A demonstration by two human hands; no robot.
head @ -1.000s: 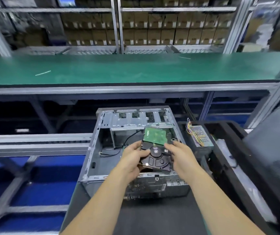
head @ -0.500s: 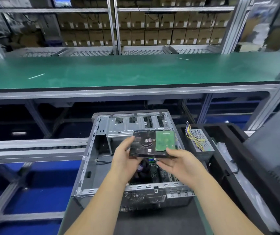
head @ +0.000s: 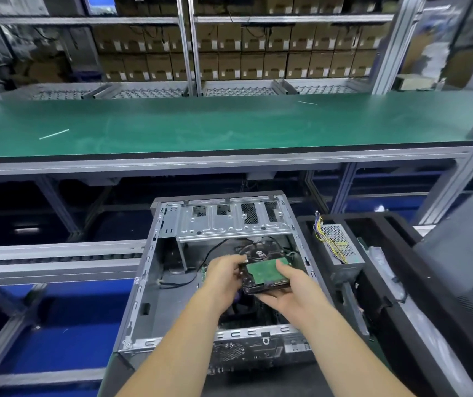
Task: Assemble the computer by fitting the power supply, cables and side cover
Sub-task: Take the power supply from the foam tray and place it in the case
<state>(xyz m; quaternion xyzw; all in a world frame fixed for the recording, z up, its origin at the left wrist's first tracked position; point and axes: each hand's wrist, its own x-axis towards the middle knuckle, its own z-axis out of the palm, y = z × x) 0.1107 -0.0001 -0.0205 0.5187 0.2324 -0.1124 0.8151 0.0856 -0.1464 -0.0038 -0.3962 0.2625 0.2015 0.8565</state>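
Hard drive: one (head: 265, 272), circuit board facing up, held tilted over the open middle of the computer case.
My left hand: (head: 223, 277) grips the drive's left edge, fingers curled around it.
My right hand: (head: 292, 290) cups the drive from below on its right and near side, with one fingertip on the green board.
Computer case: one (head: 155, 282), side cover off, lying open-side up on the near bench, its rear panel toward me.
Drive cage: one silver metal bracket (head: 229, 222) across the far end of the case.
Power supply: one (head: 341, 247), with yellow wires, standing just beside the right wall of the case.
Green bench: one (head: 229, 124), running along the far side, with two thin white strips on it, one at the left (head: 54, 134) and one at the right (head: 306, 102).
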